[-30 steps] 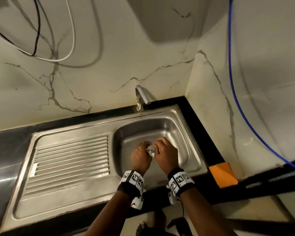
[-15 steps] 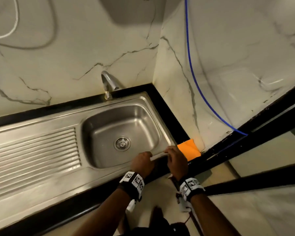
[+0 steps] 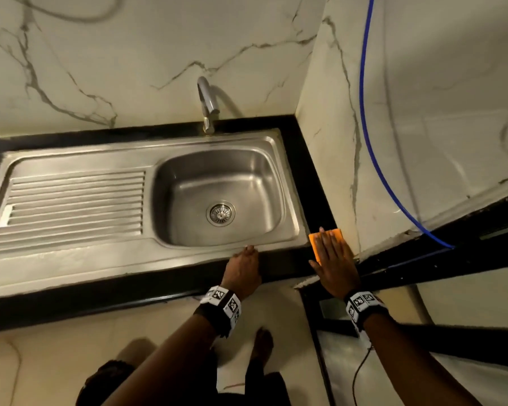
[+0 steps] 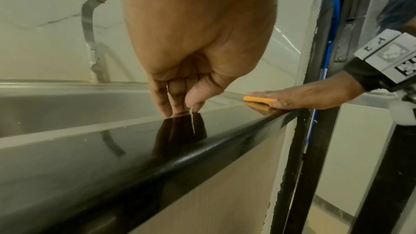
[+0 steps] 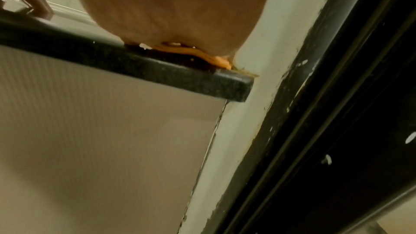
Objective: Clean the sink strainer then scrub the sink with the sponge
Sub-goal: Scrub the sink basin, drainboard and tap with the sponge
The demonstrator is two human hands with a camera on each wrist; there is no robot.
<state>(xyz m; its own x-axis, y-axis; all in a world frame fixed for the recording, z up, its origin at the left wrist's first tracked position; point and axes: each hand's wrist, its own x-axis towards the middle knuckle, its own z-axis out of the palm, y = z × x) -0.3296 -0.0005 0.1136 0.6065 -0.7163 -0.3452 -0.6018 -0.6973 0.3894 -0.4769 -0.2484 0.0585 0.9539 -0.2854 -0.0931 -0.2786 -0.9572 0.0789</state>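
Note:
The steel sink [image 3: 288,183] has its round strainer [image 3: 221,213] seated in the drain of the basin. An orange sponge [image 3: 316,244] [image 4: 256,99] [image 5: 216,60] lies on the black counter at the sink's right front corner. My right hand [image 3: 333,253] [image 4: 299,98] lies flat on the sponge with straight fingers and covers most of it. My left hand [image 3: 244,266] [image 4: 180,108] rests its fingertips on the black counter at the sink's front rim and holds nothing.
A bent metal tap [image 3: 207,104] [image 4: 90,31] stands behind the basin. A ribbed drainboard [image 3: 71,209] fills the sink's left half. A marble side wall [image 3: 329,142] closes the right, with a blue hose [image 3: 367,142] and a dark door frame [image 5: 326,113] beside it.
Both hands left the strainer in the basin and came back to the counter's front edge. The right hand then slid right onto the orange sponge; the left settled at the rim.

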